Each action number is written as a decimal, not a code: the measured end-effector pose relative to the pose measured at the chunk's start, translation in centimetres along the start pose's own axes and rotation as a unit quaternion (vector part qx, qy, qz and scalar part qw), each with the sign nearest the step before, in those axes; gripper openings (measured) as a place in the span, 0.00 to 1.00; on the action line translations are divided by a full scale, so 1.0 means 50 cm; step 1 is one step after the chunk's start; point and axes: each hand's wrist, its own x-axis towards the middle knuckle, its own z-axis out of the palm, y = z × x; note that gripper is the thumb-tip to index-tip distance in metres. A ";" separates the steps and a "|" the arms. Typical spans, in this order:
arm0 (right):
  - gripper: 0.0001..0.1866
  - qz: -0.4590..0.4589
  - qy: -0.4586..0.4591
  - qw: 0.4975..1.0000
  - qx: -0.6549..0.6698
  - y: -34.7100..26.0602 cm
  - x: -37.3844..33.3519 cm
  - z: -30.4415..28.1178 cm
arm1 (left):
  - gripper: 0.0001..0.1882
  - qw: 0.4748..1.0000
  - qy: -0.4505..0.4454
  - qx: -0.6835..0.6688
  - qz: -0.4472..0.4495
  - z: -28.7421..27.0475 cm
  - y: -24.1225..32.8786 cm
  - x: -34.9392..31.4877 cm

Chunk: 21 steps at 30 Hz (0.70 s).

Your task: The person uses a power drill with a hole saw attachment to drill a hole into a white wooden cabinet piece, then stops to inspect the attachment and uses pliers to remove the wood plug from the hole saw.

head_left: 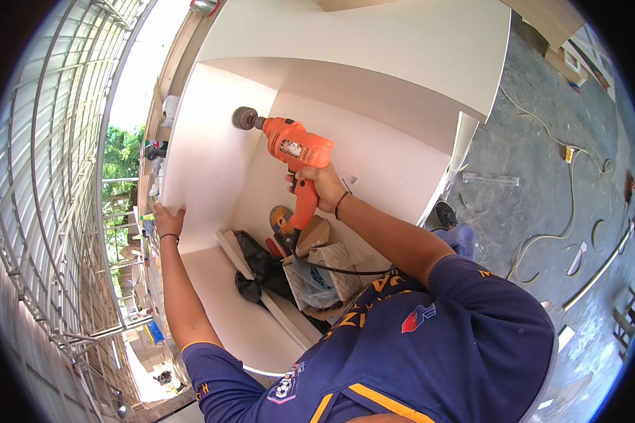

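My right hand (323,186) is wrapped round the handle of an orange corded power drill (300,146). A dark round hole saw (245,118) on the drill's front end is against or very close to the inner face of a white side panel (208,141); contact is hard to tell. That panel belongs to a large white cabinet (374,120) whose inside faces me. My left hand (169,220) grips the panel's outer edge, thumb on the inner side. From the drill's handle a black cord (346,271) runs back toward my body.
Inside the cabinet lie a black bag (257,261), a long pale strip (279,314), a roll of brown tape (314,236) and a box with plastic wrapping (321,278). On the grey floor at right, a pale cable (573,204) snakes past offcuts. Metal lattice (56,141) stands at left.
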 end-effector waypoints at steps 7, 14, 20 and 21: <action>0.26 0.009 -0.004 1.000 -0.006 0.026 -0.002 0.026 | 0.47 1.000 0.003 0.021 -0.022 0.006 -0.045 -0.012; 0.26 -0.012 -0.006 0.998 -0.058 0.001 0.012 0.026 | 0.43 0.992 -0.056 -0.002 -0.110 -0.049 0.091 -0.002; 0.27 0.013 0.004 0.999 -0.053 0.022 -0.003 0.020 | 0.40 0.991 -0.055 0.021 -0.120 -0.059 0.079 -0.043; 0.27 0.017 0.007 0.998 -0.053 0.022 -0.002 0.015 | 0.39 0.991 -0.054 0.025 -0.120 -0.063 0.087 -0.047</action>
